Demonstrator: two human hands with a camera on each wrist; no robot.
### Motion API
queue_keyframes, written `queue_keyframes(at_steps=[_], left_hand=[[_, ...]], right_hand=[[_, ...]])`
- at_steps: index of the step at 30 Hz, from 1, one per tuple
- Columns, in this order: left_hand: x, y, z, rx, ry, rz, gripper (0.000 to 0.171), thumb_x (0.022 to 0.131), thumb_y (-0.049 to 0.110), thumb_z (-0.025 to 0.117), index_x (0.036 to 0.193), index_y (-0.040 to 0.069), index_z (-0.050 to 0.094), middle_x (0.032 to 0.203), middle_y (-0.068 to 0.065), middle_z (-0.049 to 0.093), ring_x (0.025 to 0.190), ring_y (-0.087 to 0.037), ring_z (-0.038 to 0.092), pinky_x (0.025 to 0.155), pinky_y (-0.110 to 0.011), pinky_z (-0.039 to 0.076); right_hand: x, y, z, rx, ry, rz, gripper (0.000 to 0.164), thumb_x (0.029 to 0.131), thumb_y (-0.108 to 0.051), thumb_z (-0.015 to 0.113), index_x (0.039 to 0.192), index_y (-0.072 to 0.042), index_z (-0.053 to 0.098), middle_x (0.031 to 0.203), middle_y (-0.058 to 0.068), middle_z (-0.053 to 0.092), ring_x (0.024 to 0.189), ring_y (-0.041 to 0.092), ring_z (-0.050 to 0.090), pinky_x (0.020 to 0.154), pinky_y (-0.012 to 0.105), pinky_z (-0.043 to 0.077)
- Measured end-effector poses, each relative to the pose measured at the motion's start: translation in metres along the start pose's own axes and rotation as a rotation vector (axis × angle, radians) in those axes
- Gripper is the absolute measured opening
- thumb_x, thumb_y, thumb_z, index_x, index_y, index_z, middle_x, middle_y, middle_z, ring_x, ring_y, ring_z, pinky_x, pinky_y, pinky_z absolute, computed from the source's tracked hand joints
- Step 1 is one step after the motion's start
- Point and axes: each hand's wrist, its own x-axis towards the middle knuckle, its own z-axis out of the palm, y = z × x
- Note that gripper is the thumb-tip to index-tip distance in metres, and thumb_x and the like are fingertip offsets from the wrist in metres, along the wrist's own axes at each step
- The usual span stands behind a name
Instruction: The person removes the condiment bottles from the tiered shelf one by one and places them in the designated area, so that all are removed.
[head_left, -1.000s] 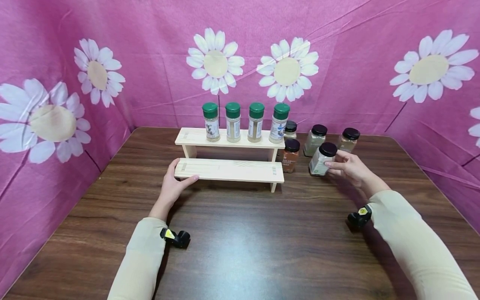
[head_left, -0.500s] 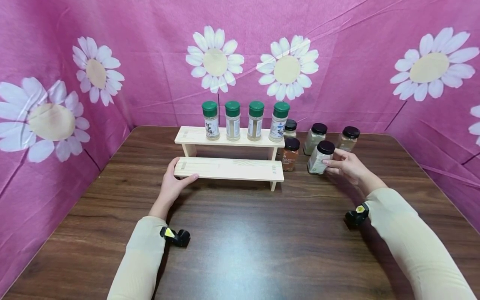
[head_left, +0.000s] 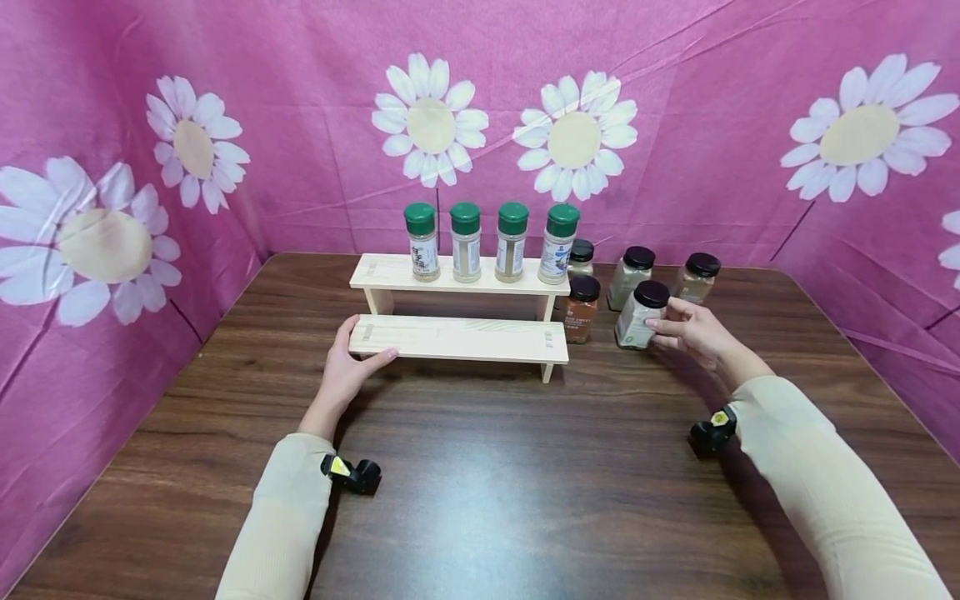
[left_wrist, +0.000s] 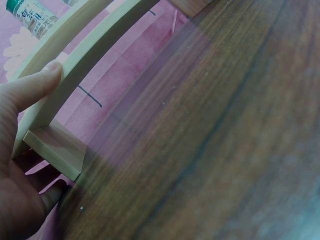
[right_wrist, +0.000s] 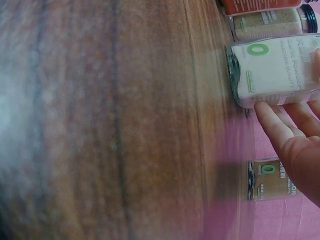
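In the head view my left hand (head_left: pixel 347 375) grips the left end of a two-tier wooden spice rack (head_left: pixel 457 337). The left wrist view shows the thumb on the shelf's front edge and the fingers round by the end leg (left_wrist: pixel 60 150). At the right, my right hand (head_left: pixel 697 335) holds a glass spice jar (head_left: pixel 636 327) with a black lid and a pale label. Its thumb lies on the near side; in the right wrist view other fingers (right_wrist: pixel 272 122) touch the side of the jar. The jar is nearly upright, at or just above the table; I cannot tell which.
Several green-capped spice bottles (head_left: pixel 466 250) stand on the rack's upper tier. A red-brown jar (head_left: pixel 581 317) stands by its right end, with a partly hidden jar (head_left: pixel 581 260) behind. Two more black-lidded jars (head_left: pixel 628 283) stand farther back. A pink flowered cloth surrounds the wooden table (head_left: pixel 480 467).
The right hand and its jar have shifted very slightly left since a second ago. The left hand keeps its grip on the rack, which has not moved.
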Motion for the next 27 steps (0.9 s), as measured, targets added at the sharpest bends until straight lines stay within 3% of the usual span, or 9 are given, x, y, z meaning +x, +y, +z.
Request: queue_keyframes(at_steps=[4, 12, 23, 27], left_hand=[[0.002, -0.005, 0.0, 0.005, 0.0, -0.002, 0.078, 0.071, 0.01, 0.07, 0.131, -0.002, 0.023, 0.13, -0.021, 0.03, 0.119, -0.027, 0.024, 0.098, -0.037, 0.013], [-0.001, 0.001, 0.0, 0.004, 0.0, -0.007, 0.077, 0.071, 0.007, 0.069, 0.131, -0.003, 0.022, 0.13, -0.022, 0.029, 0.119, -0.029, 0.024, 0.098, -0.038, 0.013], [-0.001, 0.0, -0.001, -0.003, -0.001, -0.002, 0.077, 0.071, 0.007, 0.069, 0.131, -0.003, 0.023, 0.13, -0.022, 0.03, 0.118, -0.028, 0.025, 0.098, -0.037, 0.014], [0.003, -0.008, -0.001, -0.009, -0.006, -0.004, 0.079, 0.07, 0.008, 0.07, 0.132, -0.003, 0.021, 0.13, -0.022, 0.029, 0.119, -0.029, 0.024, 0.098, -0.038, 0.014]], right_hand=[[-0.001, -0.001, 0.001, -0.012, 0.009, 0.006, 0.019, 0.08, 0.006, 0.056, 0.088, -0.011, 0.059, 0.087, 0.002, 0.06, 0.082, 0.011, 0.056, 0.074, 0.027, 0.046], [-0.003, -0.015, 0.004, -0.051, 0.02, 0.0, 0.039, 0.078, 0.008, 0.058, 0.108, -0.017, 0.053, 0.094, -0.002, 0.061, 0.086, 0.009, 0.055, 0.077, 0.025, 0.044], [-0.006, -0.039, 0.012, -0.116, -0.011, -0.057, 0.042, 0.079, 0.007, 0.056, 0.116, -0.011, 0.049, 0.104, -0.001, 0.053, 0.091, 0.008, 0.053, 0.078, 0.024, 0.043], [-0.005, -0.046, 0.016, -0.131, -0.02, -0.097, 0.039, 0.08, 0.008, 0.054, 0.114, -0.012, 0.051, 0.105, -0.002, 0.055, 0.092, 0.008, 0.053, 0.076, 0.023, 0.044]])
